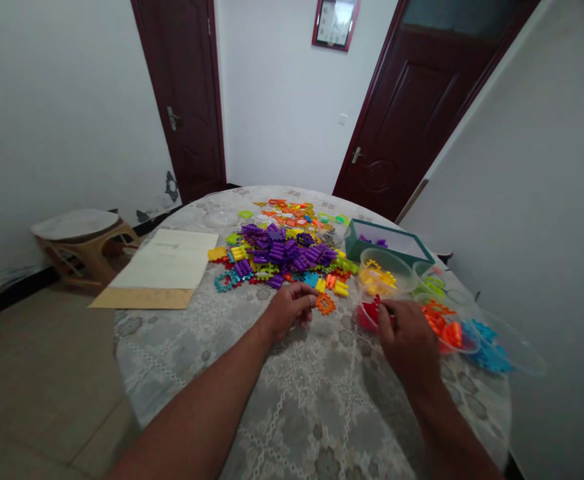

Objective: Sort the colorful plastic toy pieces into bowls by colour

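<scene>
A pile of plastic interlocking pieces [282, 250], mostly purple with orange, yellow and green, lies in the middle of a round table [292, 393]. My left hand [289, 308] rests on the cloth at the pile's near edge, fingers curled, beside an orange piece [325, 304]. My right hand [408, 339] is at a clear bowl of red pieces [367, 316], fingers pinched on a red piece at its rim. Clear bowls hold yellow pieces [381, 272], orange pieces [445, 325], green pieces [435, 283] and blue pieces [492, 347].
A teal box [387, 241] with a few purple pieces stands behind the bowls. A paper sheet on cardboard [165, 267] overhangs the table's left edge. A low stool [85, 243] stands by the left wall. Two dark doors [412, 113] are at the back.
</scene>
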The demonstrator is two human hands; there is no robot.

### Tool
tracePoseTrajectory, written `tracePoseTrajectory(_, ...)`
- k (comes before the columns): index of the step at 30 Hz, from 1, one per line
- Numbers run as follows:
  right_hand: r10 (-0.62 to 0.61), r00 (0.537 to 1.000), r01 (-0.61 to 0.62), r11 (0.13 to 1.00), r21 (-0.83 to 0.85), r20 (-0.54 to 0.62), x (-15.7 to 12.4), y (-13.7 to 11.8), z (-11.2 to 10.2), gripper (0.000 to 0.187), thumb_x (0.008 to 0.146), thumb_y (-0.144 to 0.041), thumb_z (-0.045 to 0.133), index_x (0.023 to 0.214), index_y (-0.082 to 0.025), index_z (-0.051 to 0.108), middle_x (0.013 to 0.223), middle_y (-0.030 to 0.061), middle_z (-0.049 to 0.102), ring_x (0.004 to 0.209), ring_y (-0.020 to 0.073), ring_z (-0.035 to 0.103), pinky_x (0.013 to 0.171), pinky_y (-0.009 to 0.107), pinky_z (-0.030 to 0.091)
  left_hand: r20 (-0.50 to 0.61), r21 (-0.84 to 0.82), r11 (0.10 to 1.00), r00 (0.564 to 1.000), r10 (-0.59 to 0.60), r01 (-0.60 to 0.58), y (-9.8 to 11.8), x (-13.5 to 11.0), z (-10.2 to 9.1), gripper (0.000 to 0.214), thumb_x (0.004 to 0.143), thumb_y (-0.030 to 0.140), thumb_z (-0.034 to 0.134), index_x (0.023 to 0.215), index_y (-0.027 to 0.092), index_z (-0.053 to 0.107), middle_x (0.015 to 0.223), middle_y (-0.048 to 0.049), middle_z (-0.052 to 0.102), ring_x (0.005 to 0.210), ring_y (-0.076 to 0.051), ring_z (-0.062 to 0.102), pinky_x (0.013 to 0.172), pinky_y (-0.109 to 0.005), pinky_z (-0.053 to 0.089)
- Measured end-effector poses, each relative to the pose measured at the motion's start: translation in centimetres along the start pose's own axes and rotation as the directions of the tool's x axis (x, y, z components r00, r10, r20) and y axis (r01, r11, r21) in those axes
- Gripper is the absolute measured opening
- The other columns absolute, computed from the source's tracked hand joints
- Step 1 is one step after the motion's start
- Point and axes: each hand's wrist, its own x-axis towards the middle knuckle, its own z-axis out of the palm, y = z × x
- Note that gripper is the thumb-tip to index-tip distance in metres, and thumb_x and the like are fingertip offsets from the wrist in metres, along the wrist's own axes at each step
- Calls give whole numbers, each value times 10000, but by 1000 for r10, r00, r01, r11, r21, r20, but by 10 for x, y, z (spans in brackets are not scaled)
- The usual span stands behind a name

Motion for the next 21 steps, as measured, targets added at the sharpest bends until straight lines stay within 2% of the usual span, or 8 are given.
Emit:
tracePoseTrajectory(3, -246, 968, 222, 926, 306, 43, -19, -44, 9, 162, 1020, -179, 558, 1113, -235, 677, 971, 89, 702, 880, 224, 678, 792, 341, 560, -200, 136, 981, 966, 166, -141, 9, -2, -2, 244, 882, 428, 686, 883, 184, 682, 668, 17, 582, 525, -114, 503, 513, -245, 405)
tracePoseTrajectory(5, -398, 916, 335, 831, 445, 55, -33, -71, 17, 239, 990, -124, 548, 1157, -237, 676, 960, 78, 714, 839, 206, 675, 743, 314, 560, -332, 291, 934, 894, 300, -206, 19, -4, -6, 211, 906, 410, 666, 894, 200, 680, 724, -8, 625, 648, -155, 574, 639, -274, 484)
tracePoseTrajectory(7, -494, 868, 403, 760, 510, 49, -46, -88, 26, 300, 964, -95, 519, 1174, -241, 677, 939, 63, 724, 797, 195, 666, 709, 300, 553, -431, 441, 870, 799, 420, -219, 28, -8, -14, 162, 913, 366, 673, 958, 212, 692, 883, -49, 699, 850, -206, 648, 818, -317, 530)
tracePoseTrajectory(11, -548, 832, 403, 703, 586, 86, -62, -96, 43, 330, 932, -97, 508, 1186, -221, 678, 984, 75, 735, 832, 208, 675, 732, 310, 573, -560, 621, 775, 627, 542, -115, 46, -12, -45, 229, 945, 285, 623, 1159, 219, 672, 1200, -109, 716, 1126, -261, 658, 1020, -374, 511)
tracePoseTrajectory(14, -526, 839, 334, 699, 633, 138, -65, -92, 49, 332, 927, -101, 522, 1203, -206, 673, 1034, 106, 727, 886, 227, 680, 768, 332, 592, -550, 767, 639, 566, 614, 52, 57, -9, -82, 406, 947, 255, 587, 1345, 180, 619, 1369, -153, 666, 1298, -288, 607, 1136, -396, 453)
tracePoseTrajectory(15, -522, 838, 316, 700, 640, 158, -66, -92, 50, 336, 924, -97, 523, 1205, -203, 672, 1045, 114, 723, 902, 232, 680, 782, 337, 596, -523, 819, 557, 576, 628, 136, 61, -7, -95, 461, 955, 270, 578, 1398, 145, 594, 1406, -181, 646, 1340, -304, 584, 1167, -408, 427)
tracePoseTrajectory(17, -523, 829, 291, 707, 645, 199, -66, -92, 51, 343, 910, -85, 526, 1198, -200, 674, 1063, 121, 716, 928, 240, 678, 805, 344, 600, -472, 880, 367, 651, 594, 303, 67, -1, -120, 531, 1004, 305, 502, 1490, 90, 527, 1481, -222, 608, 1398, -324, 549, 1192, -428, 400)
tracePoseTrajectory(21, -518, 815, 264, 731, 629, 260, -69, -95, 53, 343, 874, -56, 541, 1140, -217, 684, 1032, 94, 704, 899, 230, 668, 812, 334, 587, -451, 892, 262, 715, 533, 368, 73, 15, -156, 506, 1024, 330, 492, 1466, 100, 582, 1483, -228, 632, 1411, -365, 550, 1222, -485, 337)
